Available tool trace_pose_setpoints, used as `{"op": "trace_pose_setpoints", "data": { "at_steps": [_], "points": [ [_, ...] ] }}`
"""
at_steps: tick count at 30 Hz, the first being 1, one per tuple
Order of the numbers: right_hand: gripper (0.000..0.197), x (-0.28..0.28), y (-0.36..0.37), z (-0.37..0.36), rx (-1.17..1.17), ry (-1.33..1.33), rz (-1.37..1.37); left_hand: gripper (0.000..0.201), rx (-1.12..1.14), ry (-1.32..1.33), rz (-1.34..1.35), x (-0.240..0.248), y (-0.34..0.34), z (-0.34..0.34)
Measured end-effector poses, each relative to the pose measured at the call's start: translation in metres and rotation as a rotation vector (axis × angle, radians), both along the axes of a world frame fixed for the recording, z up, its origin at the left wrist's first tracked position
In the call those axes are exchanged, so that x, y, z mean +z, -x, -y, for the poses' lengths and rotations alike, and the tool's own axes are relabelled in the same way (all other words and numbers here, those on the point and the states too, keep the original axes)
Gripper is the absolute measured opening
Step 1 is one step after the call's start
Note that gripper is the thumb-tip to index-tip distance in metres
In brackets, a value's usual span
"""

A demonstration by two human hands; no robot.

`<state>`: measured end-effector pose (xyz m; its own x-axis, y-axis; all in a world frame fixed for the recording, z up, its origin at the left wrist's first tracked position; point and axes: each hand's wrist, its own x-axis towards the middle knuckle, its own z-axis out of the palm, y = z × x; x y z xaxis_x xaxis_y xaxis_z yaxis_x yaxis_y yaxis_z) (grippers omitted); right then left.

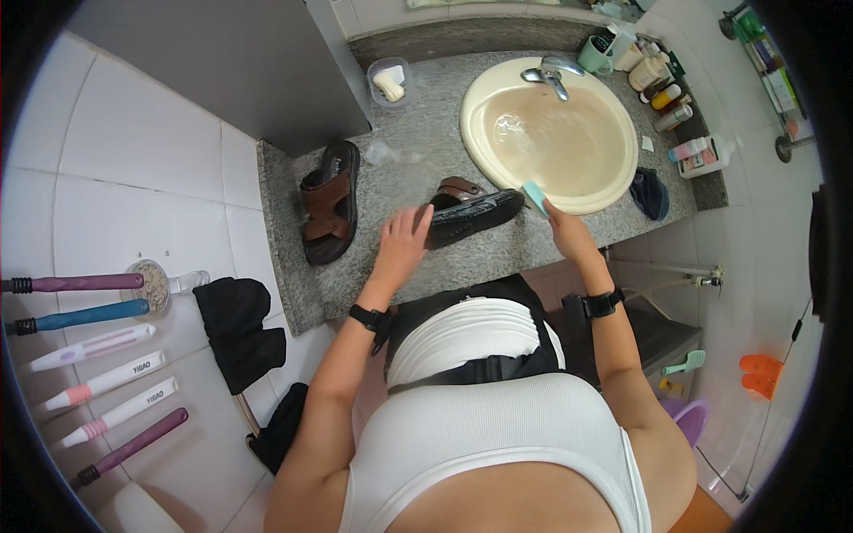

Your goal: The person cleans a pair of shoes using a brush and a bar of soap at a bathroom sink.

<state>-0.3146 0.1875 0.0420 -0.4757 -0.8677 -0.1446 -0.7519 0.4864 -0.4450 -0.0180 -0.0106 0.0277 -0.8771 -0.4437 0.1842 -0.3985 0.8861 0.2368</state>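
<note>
My left hand [404, 238] grips one end of a brown sandal [473, 218]. The sandal is tipped over on the counter, its dark, wet-looking sole facing me and a brown strap showing behind it. In my right hand [569, 233] is a light teal brush [534, 197], its end near the sandal's other end, by the basin's front rim; its bristles are hard to make out. A second brown sandal [330, 203] stands upright to the left, insole up. Water lies in the cream washbasin [474, 149] beyond my right hand.
A soap dish [391, 85] with pale soap sits at the back left of the stone counter [426, 133]. Bottles [649, 73] and a green mug [595, 56] line the back right. A dark cloth [649, 194] lies right of the basin. Mop handles [98, 282] hang on the left wall.
</note>
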Motion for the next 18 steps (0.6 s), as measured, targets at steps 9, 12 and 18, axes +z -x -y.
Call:
{"op": "trace_pose_setpoints", "data": {
  "at_steps": [9, 12, 18],
  "points": [
    [0.041, 0.000, 0.004, -0.004, 0.005, 0.073, 0.095, 0.110, 0.236, -0.584, 0.274, -0.031, 0.016, 0.027],
    [0.041, 0.007, -0.001, -0.006, 0.003, 0.106, 0.142, 0.127, 0.225, -0.746, 0.244, -0.030, 0.015, 0.028],
    [0.040, 0.033, -0.015, 0.003, -0.049, -0.001, 0.255, 0.141, 0.123, -0.345, 0.300, -0.038, 0.012, 0.022]
  ]
}}
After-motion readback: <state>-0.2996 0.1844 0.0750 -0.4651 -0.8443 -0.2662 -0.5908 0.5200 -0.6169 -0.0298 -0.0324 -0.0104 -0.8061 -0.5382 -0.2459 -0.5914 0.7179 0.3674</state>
